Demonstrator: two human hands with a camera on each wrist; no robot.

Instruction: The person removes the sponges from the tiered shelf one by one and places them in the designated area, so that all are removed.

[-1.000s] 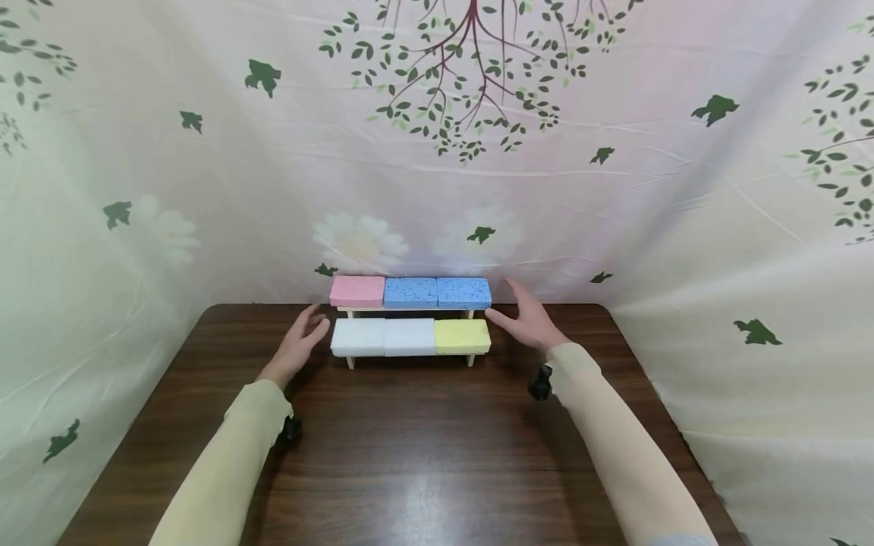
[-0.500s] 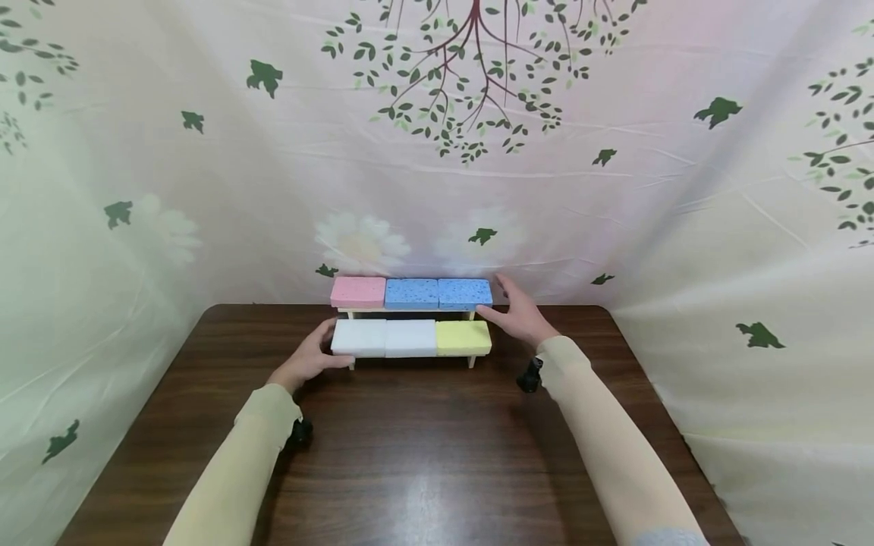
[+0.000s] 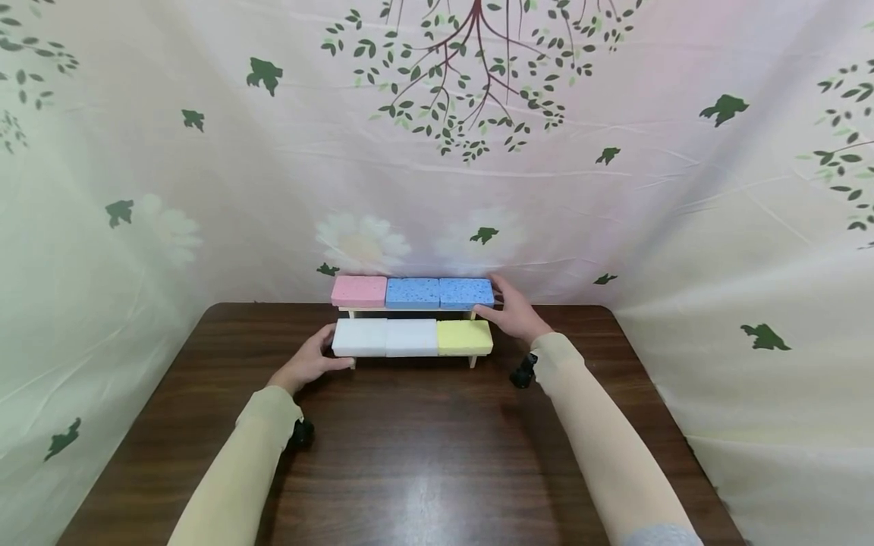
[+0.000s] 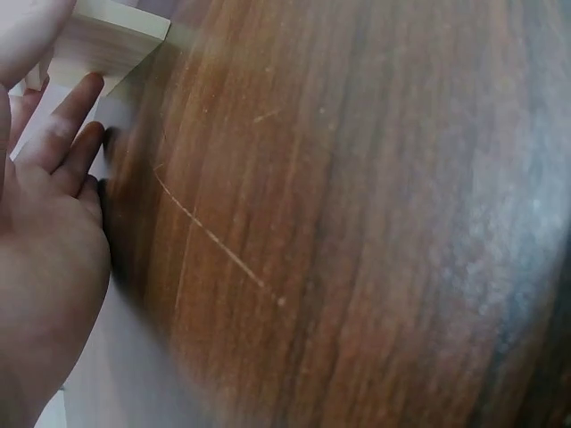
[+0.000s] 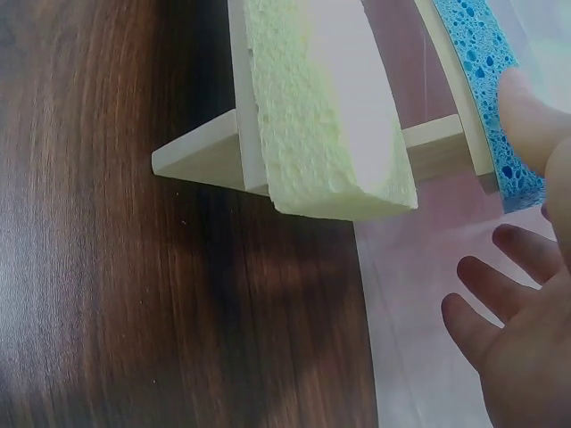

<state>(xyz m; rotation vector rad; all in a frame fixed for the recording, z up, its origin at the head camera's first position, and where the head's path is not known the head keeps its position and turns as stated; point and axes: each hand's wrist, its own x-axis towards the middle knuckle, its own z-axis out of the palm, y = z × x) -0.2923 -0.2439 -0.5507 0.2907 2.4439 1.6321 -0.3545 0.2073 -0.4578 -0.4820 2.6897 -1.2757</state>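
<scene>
A two-step wooden rack (image 3: 473,362) stands at the table's back edge, bearing two rows of sponges. Its back step holds a pink sponge (image 3: 359,291) and two blue sponges, the right one (image 3: 466,291) at the end. In front lie two white sponges, the left one (image 3: 359,337) outermost, and a yellow sponge (image 3: 464,337). My left hand (image 3: 310,364) grips the rack's front left end, thumb in front; its fingertips meet the wood (image 4: 116,40) in the left wrist view. My right hand (image 3: 515,311) holds the right blue sponge's end, thumb on its front face (image 5: 486,80).
A dark wood-grain table (image 3: 423,447) spreads out in front of the rack. Pale cloth (image 3: 437,189) printed with leaves and birds hangs close behind it and at both sides. A black wrist camera (image 3: 523,371) sits under the right sleeve.
From beside the rack, my left hand has moved right and onto its front left end. My right hand has moved left onto the end of the right blue sponge. The sponges stay in their rows.
</scene>
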